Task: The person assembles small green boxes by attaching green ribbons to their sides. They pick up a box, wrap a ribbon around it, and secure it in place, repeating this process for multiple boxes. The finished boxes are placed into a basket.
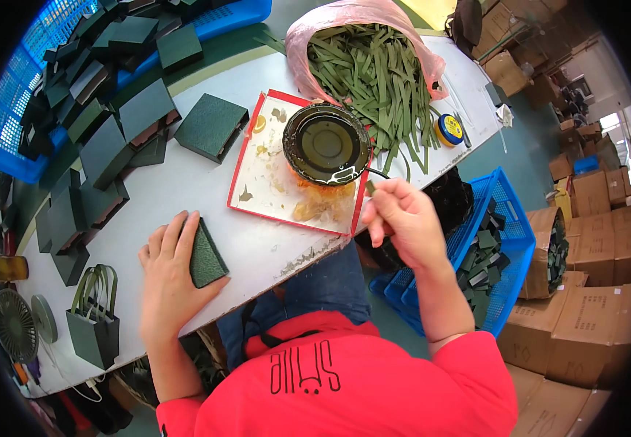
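My left hand (170,269) rests on the white table with its fingers along a small dark green textured box (207,256), holding it by its side. My right hand (405,218) is raised near the table's front edge, thumb and fingers pinched on the end of a green strip (371,188). Just beyond that hand is a round black pot (327,143) of dark, shiny liquid, with amber drips down its side. The pot stands on a white board with a red rim (257,204), stained with dried residue. Another dark green box (212,127) sits left of the board.
A pink plastic bag (308,25) full of green strips stands behind the pot, beside a yellow-and-blue round tin (449,131). Many green boxes (104,156) crowd the left, near a blue crate (9,109). A blue basket (516,247) is at right; a fan (15,328) at left.
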Motion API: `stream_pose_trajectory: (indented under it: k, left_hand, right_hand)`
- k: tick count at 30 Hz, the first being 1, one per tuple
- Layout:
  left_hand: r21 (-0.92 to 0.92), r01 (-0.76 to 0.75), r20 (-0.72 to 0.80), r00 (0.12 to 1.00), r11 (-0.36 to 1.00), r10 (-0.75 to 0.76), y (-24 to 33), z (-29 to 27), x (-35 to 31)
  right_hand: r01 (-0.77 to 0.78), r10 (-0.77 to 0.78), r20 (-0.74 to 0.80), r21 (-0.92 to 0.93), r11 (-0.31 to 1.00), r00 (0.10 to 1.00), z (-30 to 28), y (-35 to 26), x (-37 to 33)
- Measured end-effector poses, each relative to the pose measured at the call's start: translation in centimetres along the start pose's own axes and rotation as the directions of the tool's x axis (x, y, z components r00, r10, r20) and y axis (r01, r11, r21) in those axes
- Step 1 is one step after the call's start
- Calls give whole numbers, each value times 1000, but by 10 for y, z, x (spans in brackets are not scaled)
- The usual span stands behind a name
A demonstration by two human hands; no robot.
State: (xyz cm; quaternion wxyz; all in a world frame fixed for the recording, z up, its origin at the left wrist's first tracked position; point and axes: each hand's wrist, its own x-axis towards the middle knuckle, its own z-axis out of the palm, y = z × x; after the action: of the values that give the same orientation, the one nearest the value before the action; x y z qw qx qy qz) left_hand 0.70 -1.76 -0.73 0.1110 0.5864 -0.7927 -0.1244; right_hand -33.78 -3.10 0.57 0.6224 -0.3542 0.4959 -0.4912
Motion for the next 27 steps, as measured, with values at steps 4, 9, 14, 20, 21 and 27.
stream_pose_trajectory:
  k: [4, 9, 14, 20, 21, 27]
  left_hand:
    - [-18, 11, 11, 1000, 1000, -11, 2, -1, -1]
    - [-14, 7, -2, 1000, 1000, -7, 1, 2, -1]
    - [-19, 0, -13, 1000, 1000, 0, -1, 3, -2]
    - [-19, -1, -10, 1000, 1000, 0, 0, 3, -2]
    - [-19, 0, -10, 1000, 1000, -1, 0, 3, -2]
    - [-33, -5, -25, 1000, 999, 5, 2, 2, 0]
  right_hand:
    - [-47, 47, 2, 85, 995, 999, 9, 21, 10]
    - [-28, 33, -45, 106, 994, 998, 10, 28, 18]
    - [2, 6, -80, 89, 996, 997, 14, 31, 20]
    - [32, -24, -92, 85, 996, 995, 16, 35, 26]
    - [35, -27, -92, 84, 996, 995, 16, 35, 26]
    - [20, -8, -75, 161, 987, 997, 11, 34, 26]
